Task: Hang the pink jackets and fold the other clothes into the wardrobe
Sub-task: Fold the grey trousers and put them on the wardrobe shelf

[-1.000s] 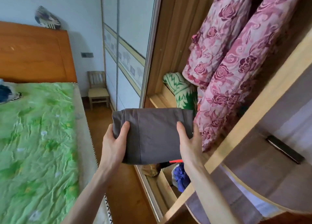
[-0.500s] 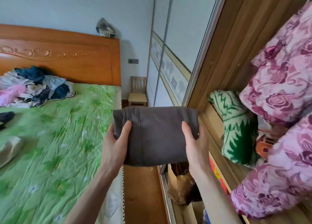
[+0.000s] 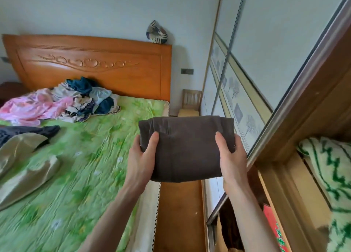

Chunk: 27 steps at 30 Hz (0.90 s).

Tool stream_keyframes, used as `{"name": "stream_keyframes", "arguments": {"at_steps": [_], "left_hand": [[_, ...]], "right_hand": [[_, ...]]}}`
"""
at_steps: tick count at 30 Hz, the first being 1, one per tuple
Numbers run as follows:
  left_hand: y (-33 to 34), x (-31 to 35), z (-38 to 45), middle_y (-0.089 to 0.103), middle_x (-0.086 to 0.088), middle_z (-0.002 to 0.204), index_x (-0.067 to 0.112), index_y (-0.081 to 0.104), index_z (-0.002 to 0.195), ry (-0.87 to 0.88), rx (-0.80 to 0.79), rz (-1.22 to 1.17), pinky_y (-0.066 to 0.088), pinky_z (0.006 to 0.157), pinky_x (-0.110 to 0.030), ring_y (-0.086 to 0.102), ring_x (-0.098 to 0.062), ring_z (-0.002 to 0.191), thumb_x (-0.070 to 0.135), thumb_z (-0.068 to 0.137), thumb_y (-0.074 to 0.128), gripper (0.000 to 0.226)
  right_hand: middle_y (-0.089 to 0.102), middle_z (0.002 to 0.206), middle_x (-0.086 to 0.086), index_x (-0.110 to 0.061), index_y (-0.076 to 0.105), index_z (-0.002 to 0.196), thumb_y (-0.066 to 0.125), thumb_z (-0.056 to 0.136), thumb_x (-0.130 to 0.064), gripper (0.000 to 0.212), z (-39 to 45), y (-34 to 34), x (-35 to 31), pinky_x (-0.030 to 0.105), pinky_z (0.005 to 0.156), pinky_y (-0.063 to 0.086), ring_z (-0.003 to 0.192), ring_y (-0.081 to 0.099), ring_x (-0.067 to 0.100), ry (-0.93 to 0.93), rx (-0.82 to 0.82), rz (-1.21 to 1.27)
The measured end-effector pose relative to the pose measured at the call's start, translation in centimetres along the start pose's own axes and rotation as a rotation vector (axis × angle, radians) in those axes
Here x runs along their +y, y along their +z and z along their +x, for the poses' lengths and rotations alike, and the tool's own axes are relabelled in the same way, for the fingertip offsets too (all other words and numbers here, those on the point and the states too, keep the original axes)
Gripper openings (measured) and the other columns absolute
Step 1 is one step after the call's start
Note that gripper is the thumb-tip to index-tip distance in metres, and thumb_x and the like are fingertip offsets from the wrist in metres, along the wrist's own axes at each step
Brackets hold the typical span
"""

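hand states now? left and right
Left hand: grips the left side of the folded dark brown garment.
Right hand: grips its right side.

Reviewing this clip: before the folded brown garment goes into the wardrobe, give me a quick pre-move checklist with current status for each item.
1. Brown garment folded into a compact bundle: ok.
2. Left hand grip, thumb on top at the left edge: ok.
3. Right hand grip, thumb on top at the right edge: ok.
4. Wardrobe open beside the hands: ok.
5. Free shelf space for the bundle: cannot tell; only a green-and-white blanket shows inside.
6. Other clothes sorted: not ok; the pile lies unfolded on the bed.
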<state>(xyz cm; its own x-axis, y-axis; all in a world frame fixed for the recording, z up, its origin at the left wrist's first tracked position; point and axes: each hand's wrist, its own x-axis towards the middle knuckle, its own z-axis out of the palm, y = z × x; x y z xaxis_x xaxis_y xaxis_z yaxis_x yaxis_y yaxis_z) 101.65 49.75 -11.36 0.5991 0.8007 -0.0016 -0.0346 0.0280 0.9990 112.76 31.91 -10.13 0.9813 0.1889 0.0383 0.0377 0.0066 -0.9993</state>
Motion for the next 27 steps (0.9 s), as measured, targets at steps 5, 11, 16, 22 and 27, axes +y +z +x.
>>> {"name": "stream_keyframes", "arguments": {"at_steps": [5, 11, 16, 22, 27], "left_hand": [[4.7, 0.4, 5.2, 0.078, 0.018, 0.099, 0.040, 0.069, 0.110, -0.001, 0.009, 0.005, 0.058, 0.067, -0.018, 0.075, -0.001, 0.089, 0.054, 0.098, 0.067, 0.018], [9.1, 1.1, 10.4, 0.078, 0.017, 0.096, 0.039, 0.066, 0.112, -0.003, -0.017, -0.022, 0.058, 0.060, -0.016, 0.075, -0.001, 0.087, 0.053, 0.096, 0.068, 0.022], [11.8, 0.8, 15.6, 0.076, 0.026, 0.093, 0.041, 0.064, 0.106, -0.016, -0.026, -0.022, 0.057, 0.058, -0.014, 0.074, 0.002, 0.084, 0.054, 0.096, 0.068, 0.017], [15.0, -0.2, 23.7, 0.076, 0.028, 0.094, 0.045, 0.064, 0.107, -0.039, -0.019, -0.054, 0.057, 0.058, -0.015, 0.074, 0.004, 0.085, 0.053, 0.097, 0.067, 0.013], [17.2, 0.2, 33.5, 0.074, 0.033, 0.092, 0.046, 0.064, 0.104, -0.052, -0.024, -0.084, 0.055, 0.060, -0.013, 0.072, 0.009, 0.085, 0.052, 0.098, 0.066, 0.008]], "right_hand": [[0.062, 0.114, -0.031, -0.056, 0.053, 0.122, 0.064, 0.091, -0.065, 0.033, 6.9, 0.1, 0.5, 0.007, 0.062, 0.052, 0.102, 0.064, -0.003, -0.005, 0.004, 0.002], [0.061, 0.120, -0.032, -0.058, 0.053, 0.123, 0.060, 0.082, -0.070, 0.043, 13.5, 0.5, 0.2, 0.019, 0.080, 0.059, 0.113, 0.062, 0.004, -0.020, 0.022, 0.008], [0.060, 0.140, -0.009, -0.036, 0.050, 0.144, 0.063, 0.096, -0.057, 0.054, 19.3, 1.8, 0.5, 0.049, 0.104, 0.056, 0.128, 0.059, 0.019, -0.009, 0.042, -0.010], [0.063, 0.130, -0.012, -0.038, 0.053, 0.132, 0.062, 0.097, -0.055, 0.039, 28.2, 5.2, 0.8, 0.043, 0.101, 0.057, 0.120, 0.062, 0.015, -0.016, 0.038, -0.056], [0.062, 0.113, -0.024, -0.048, 0.053, 0.118, 0.061, 0.099, -0.053, 0.022, 37.0, 10.1, 0.0, 0.027, 0.085, 0.056, 0.106, 0.063, 0.005, -0.052, -0.025, -0.029]]}}
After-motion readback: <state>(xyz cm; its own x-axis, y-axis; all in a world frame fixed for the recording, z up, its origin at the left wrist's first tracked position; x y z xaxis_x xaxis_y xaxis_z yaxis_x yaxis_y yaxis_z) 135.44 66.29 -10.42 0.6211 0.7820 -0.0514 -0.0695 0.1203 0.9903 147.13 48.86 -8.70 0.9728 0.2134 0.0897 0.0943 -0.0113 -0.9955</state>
